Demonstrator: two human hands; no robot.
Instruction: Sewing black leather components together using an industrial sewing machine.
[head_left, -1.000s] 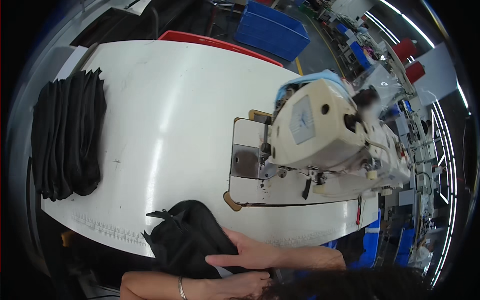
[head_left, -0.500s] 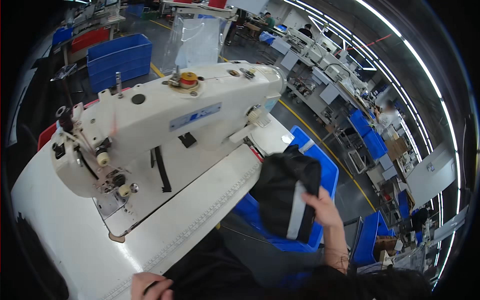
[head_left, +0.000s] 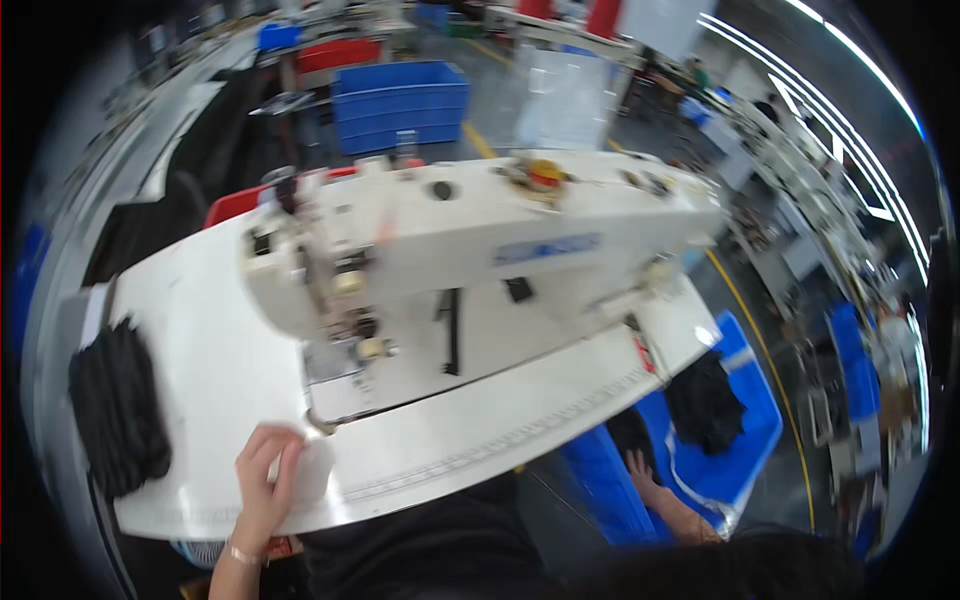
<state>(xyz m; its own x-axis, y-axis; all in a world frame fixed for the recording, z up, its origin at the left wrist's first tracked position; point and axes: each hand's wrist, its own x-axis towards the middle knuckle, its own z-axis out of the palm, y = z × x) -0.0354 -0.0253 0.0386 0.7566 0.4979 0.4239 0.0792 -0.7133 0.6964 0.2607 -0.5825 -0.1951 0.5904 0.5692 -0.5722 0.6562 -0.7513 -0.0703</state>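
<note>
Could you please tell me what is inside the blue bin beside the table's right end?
Black fabric lies inside the blue bin, near the right hand. Whatever lies beneath that fabric is covered, so I cannot tell.

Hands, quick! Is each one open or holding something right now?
Left hand: loosely open, looks empty.
Right hand: at the black cloth; can't tell if it's gripping.

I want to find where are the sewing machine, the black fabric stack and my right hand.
Sewing machine (head_left: 450,235), head view: on its white arm.
Black fabric stack (head_left: 120,412), head view: middle of its layers.
Right hand (head_left: 648,482), head view: middle of the hand.
</note>
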